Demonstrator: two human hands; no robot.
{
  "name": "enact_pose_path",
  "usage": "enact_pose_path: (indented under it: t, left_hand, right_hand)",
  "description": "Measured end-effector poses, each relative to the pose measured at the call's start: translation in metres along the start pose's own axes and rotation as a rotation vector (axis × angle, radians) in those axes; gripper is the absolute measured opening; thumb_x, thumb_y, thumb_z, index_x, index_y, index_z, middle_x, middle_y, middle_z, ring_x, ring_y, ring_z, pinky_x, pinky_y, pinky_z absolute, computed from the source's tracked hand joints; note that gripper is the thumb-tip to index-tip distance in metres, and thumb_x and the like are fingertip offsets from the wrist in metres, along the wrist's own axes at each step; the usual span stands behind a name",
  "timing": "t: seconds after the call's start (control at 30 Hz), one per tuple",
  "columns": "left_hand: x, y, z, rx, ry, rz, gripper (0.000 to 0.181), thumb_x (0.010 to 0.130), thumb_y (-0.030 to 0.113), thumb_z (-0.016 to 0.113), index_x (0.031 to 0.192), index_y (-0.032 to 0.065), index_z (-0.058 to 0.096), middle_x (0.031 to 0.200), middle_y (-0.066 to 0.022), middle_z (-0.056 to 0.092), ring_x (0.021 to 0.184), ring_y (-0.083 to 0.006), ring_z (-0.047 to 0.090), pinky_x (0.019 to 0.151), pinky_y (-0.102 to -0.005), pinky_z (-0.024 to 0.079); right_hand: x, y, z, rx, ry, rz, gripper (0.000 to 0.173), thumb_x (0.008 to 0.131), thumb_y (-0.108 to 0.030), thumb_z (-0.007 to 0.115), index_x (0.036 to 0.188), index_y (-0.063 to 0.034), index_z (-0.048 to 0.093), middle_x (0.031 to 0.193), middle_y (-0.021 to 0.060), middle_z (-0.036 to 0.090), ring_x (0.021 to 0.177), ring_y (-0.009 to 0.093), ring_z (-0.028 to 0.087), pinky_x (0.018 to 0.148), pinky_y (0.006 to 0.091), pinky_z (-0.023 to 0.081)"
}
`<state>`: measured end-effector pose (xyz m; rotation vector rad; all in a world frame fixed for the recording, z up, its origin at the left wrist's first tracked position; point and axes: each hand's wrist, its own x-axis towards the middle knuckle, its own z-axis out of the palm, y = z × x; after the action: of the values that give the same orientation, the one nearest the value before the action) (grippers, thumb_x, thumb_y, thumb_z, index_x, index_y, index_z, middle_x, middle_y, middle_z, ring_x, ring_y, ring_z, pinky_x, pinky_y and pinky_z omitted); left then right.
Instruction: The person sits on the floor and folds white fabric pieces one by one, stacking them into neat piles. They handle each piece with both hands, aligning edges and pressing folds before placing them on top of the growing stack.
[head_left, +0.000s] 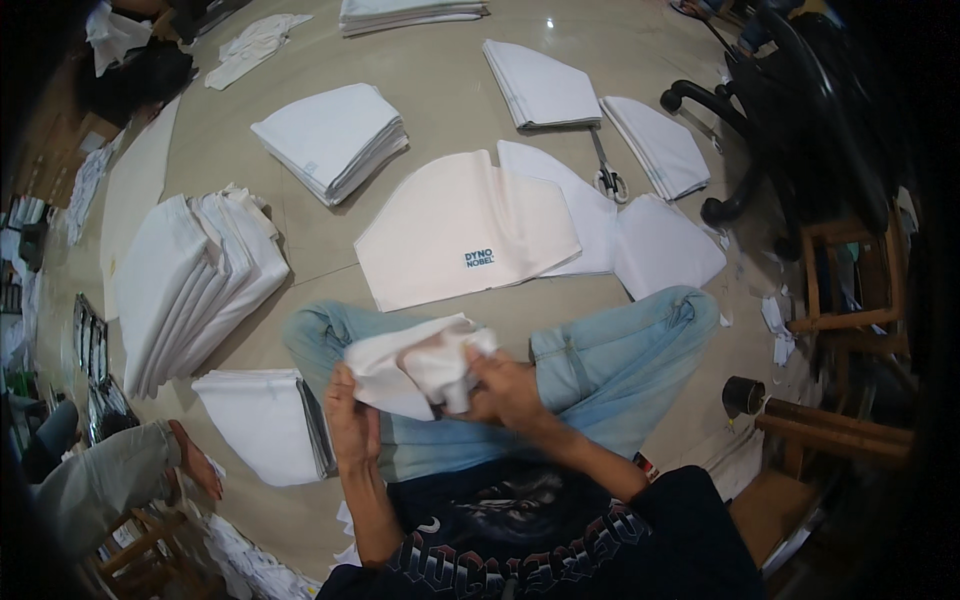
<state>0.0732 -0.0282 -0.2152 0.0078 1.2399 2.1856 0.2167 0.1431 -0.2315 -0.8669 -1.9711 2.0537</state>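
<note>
Between my hands, above my crossed legs, is a bunched piece of white fabric (397, 367). My left hand (349, 409) grips its left edge, while my right hand (502, 386) holds the gathered right side, a little blurred. Just beyond my knees a cream fabric panel (435, 217) with a curved top and a small printed logo lies on the floor. It partly covers a white panel (592, 225), and another white panel (667, 244) lies to the right of that. Scissors (610, 180) with pale handles rest behind these panels.
Folded white fabric stacks sit at the left (187, 292), beside my left knee (259, 420) and farther back (334, 139). A black wheeled chair (780, 135), a wooden stool (851, 277) and a wooden frame (832, 431) stand at the right. Another person's foot (196, 461) is at lower left.
</note>
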Motion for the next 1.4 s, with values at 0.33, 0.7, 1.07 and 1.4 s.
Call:
enact_pose_path:
  t: [0.33, 0.7, 1.07, 1.4]
  left_hand:
    - [0.130, 0.038, 0.029, -0.245, 0.026, -0.028, 0.044, 0.102, 0.038, 0.052, 0.124, 0.0005, 0.055, 0.114, -0.0121, 0.065, 0.105, -0.0230, 0.064, 0.095, -0.0375, 0.051]
    - [0.209, 0.011, 0.023, 0.263, 0.135, 0.228, 0.025, 0.097, 0.012, 0.060, 0.116, -0.0049, 0.057, 0.109, -0.0130, 0.065, 0.099, -0.0206, 0.065, 0.083, -0.0319, 0.052]
    - [0.235, -0.066, -0.017, 1.285, 0.394, 0.469, 0.018, 0.098, 0.012, 0.051, 0.108, -0.0012, 0.058, 0.086, -0.0249, 0.069, 0.085, -0.0440, 0.066, 0.076, -0.0498, 0.048]
    - [0.223, -0.058, -0.007, 1.585, 0.454, 0.246, 0.023, 0.099, 0.021, 0.052, 0.112, 0.0031, 0.056, 0.094, -0.0218, 0.069, 0.090, -0.0438, 0.066, 0.077, -0.0511, 0.050]
  right_hand:
    - [0.113, -0.097, -0.121, 0.509, 0.418, -0.164, 0.033, 0.096, -0.020, 0.064, 0.118, 0.0029, 0.057, 0.111, 0.0114, 0.065, 0.104, 0.017, 0.064, 0.087, 0.0320, 0.054]
    - [0.176, -0.047, -0.175, 0.171, 0.563, -0.175, 0.041, 0.095, -0.021, 0.066, 0.122, 0.0088, 0.059, 0.111, 0.0126, 0.066, 0.094, 0.019, 0.064, 0.085, 0.0304, 0.050]
    - [0.184, 0.035, -0.181, -0.669, 0.620, 0.057, 0.041, 0.080, -0.026, 0.070, 0.102, 0.0082, 0.067, 0.095, 0.0291, 0.069, 0.091, 0.041, 0.068, 0.081, 0.0434, 0.052]
    - [0.187, 0.066, -0.196, -0.662, 0.593, 0.084, 0.040, 0.078, -0.029, 0.071, 0.098, 0.0043, 0.069, 0.092, 0.0250, 0.070, 0.087, 0.040, 0.069, 0.078, 0.0441, 0.052]
